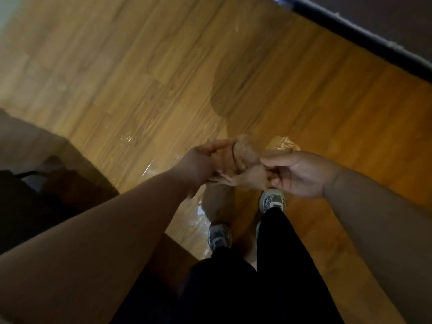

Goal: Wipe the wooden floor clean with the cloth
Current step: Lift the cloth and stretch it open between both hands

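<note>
Head view looked steeply down on the wooden floor [140, 66], which filled most of the frame. Its planks were glossy and ran diagonally. A dark raised edge [374, 31], either skirting or furniture, bounded the floor at upper right. A dark mat [35, 183] or similar covering lay at the left; blur prevented firmer identification. The person stood upright in black trousers [268, 277].

A darker damp patch [233, 94] sat ahead of the feet, and wet streaks [131, 136] shone nearer the mat. The floor there was probably slippery.

The left hand [198, 164] and right hand [301, 174] were held out in front of the body, well above the floor. Each grip was closed on the cloth [245, 157], with fingers and thumb pinching opposite ends.

The tan cloth was bunched between the hands, clear of the floor. It appeared soft, light and limp, so it would sag wherever unsupported. It would be best gathered into a pad and pressed flat under the palm for wiping.

Two grey shoes [272, 201] stood directly below the cloth.
</note>
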A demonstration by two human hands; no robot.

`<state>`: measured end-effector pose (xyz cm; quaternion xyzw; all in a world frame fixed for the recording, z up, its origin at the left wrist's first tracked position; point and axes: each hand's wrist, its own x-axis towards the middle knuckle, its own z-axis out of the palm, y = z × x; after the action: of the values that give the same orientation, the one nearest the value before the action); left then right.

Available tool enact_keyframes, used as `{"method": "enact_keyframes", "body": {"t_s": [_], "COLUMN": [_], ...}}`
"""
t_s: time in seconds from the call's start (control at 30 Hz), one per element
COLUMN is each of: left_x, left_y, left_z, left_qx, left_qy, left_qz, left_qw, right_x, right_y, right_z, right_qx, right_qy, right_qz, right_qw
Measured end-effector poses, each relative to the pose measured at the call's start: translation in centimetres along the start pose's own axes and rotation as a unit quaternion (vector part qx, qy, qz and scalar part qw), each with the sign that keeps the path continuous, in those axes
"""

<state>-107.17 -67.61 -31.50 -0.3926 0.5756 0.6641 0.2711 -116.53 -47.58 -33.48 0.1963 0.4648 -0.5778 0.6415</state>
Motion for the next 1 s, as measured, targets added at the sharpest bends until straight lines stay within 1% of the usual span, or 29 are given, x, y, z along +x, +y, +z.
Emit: {"method": "enact_keyframes", "body": {"t_s": [0.03, 0.1, 0.17, 0.23, 0.27, 0.33, 0.4, 0.47, 0.5, 0.57, 0.67, 0.7, 0.73, 0.8, 0.87, 0.93, 0.97, 1.0], "left_x": [-1.0, -3.1, -5.0, -7.2, -8.2, -10.6, -12.6, -14.7, -15.4, -17.1, -20.2, -21.4, -22.6, -25.0, -26.6, -28.8, -29.2, -30.1], "left_y": [0.9, 3.1, 5.2, 7.5, 8.5, 10.8, 12.9, 14.8, 15.6, 17.1, 18.4, 18.5, 18.6, 18.5, 18.7, 19.0, 19.3, 19.7], "left_z": [0.8, 2.5, 4.4, 6.6, 7.5, 9.9, 12.3, 15.5, 17.3, 21.0, 27.9, 30.5, 32.7, 38.3, 42.1, 47.6, 48.6, 50.9], "left_qx": [0.024, 0.046, 0.071, 0.109, 0.115, 0.140, 0.165, 0.166, 0.160, 0.156, 0.191, 0.208, 0.216, 0.230, 0.253, 0.277, 0.279, 0.279], "left_qy": [-0.030, -0.074, -0.083, -0.073, -0.068, -0.083, -0.107, -0.137, -0.146, -0.149, -0.143, -0.151, -0.156, -0.161, -0.146, -0.138, -0.130, -0.137], "left_qz": [0.008, 0.026, 0.040, 0.067, 0.076, 0.103, 0.127, 0.153, 0.172, 0.215, 0.266, 0.277, 0.279, 0.299, 0.318, 0.349, 0.360, 0.366], "left_qw": [0.999, 0.996, 0.993, 0.989, 0.988, 0.981, 0.972, 0.964, 0.961, 0.952, 0.934, 0.926, 0.923, 0.912, 0.902, 0.885, 0.881, 0.877], "right_x": [-1.9, -5.5, -9.1, -13.6, -15.3, -20.2, -24.9, -30.0, -31.9, -35.5, -41.8, -44.2, -46.5, -52.2, -55.8, -60.8, -61.7, -63.7], "right_y": [0.3, 0.5, 0.5, 0.7, 0.8, 0.9, 0.6, 0.3, 0.4, 0.5, 1.7, 2.6, 3.6, 5.6, 7.0, 9.0, 9.1, 9.7], "right_z": [-0.1, -0.1, -0.2, -0.4, -0.4, -0.8, -1.3, -2.1, -2.8, -4.2, -7.2, -9.0, -10.1, -12.6, -14.3, -16.9, -17.6, -18.8], "right_qx": [-0.012, -0.001, 0.050, 0.083, 0.092, 0.121, 0.130, 0.091, 0.073, 0.058, 0.054, 0.047, 0.043, 0.035, 0.031, 0.043, 0.053, 0.072], "right_qy": [0.027, 0.083, 0.125, 0.143, 0.142, 0.130, 0.081, 0.048, 0.056, 0.103, 0.235, 0.276, 0.299, 0.289, 0.269, 0.299, 0.310, 0.332], "right_qz": [-0.020, -0.083, -0.123, -0.156, -0.163, -0.186, -0.228, -0.269, -0.289, -0.311, -0.327, -0.327, -0.327, -0.341, -0.343, -0.350, -0.355, -0.367], "right_qw": [0.999, 0.993, 0.983, 0.974, 0.972, 0.966, 0.962, 0.958, 0.953, 0.943, 0.914, 0.903, 0.895, 0.894, 0.899, 0.887, 0.880, 0.866]}}
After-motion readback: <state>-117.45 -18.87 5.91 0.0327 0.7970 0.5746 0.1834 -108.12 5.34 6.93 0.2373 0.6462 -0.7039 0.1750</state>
